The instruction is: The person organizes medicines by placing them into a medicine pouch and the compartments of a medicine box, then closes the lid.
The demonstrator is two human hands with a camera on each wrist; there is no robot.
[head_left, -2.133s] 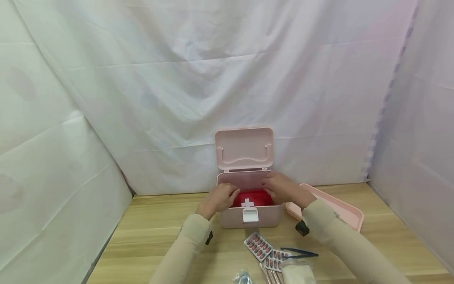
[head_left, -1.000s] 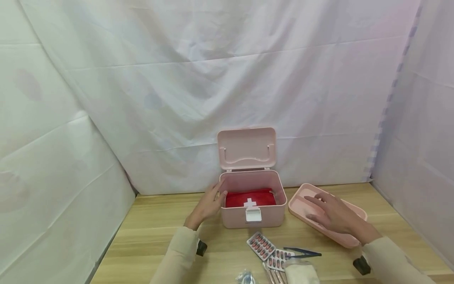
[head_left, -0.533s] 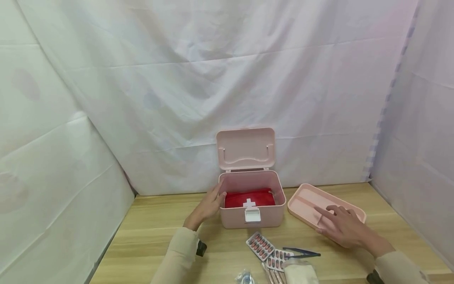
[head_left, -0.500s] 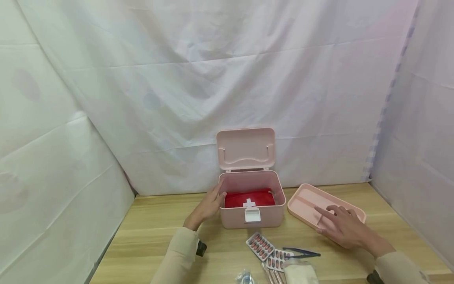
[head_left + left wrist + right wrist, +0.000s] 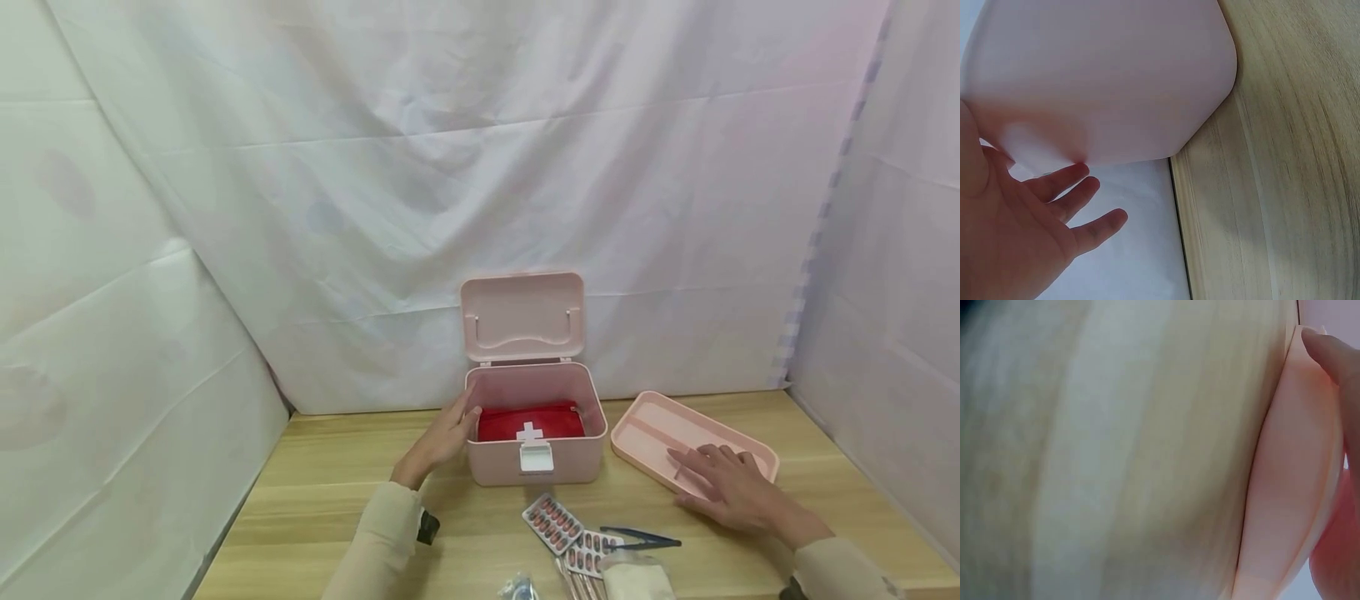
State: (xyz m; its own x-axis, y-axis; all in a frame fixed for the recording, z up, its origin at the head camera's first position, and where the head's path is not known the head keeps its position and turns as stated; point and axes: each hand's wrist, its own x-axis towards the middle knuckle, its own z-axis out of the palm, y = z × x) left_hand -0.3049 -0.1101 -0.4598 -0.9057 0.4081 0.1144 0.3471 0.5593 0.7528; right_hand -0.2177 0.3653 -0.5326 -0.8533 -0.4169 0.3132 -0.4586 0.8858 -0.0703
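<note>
A pink first-aid box (image 5: 534,462) stands with its lid raised, and a red pouch (image 5: 495,425) with a white cross lies inside. My left hand (image 5: 441,435) rests at the box's left side, its thumb by the rim. In the left wrist view its loosely spread fingers (image 5: 1100,228) lie by the outer wall, and some seem to touch it. My right hand (image 5: 738,487) lies over the near right part of a shallow pink tray (image 5: 648,446), fingers relaxed over its inside. In the right wrist view the thumb (image 5: 1329,353) lies by the tray's edge.
In front of the box lie two capsule blister packs (image 5: 553,523), dark blue tweezers (image 5: 641,540), thin wrapped sticks (image 5: 581,582), a pale packet (image 5: 637,579) and a small clear bag (image 5: 519,587). A white curtain (image 5: 375,250) hangs behind the wooden table (image 5: 315,492).
Both hands were over the box's opening. The right hand has moved right onto the tray, then toward its near edge. The left hand has shifted to the box's left side and stayed there.
</note>
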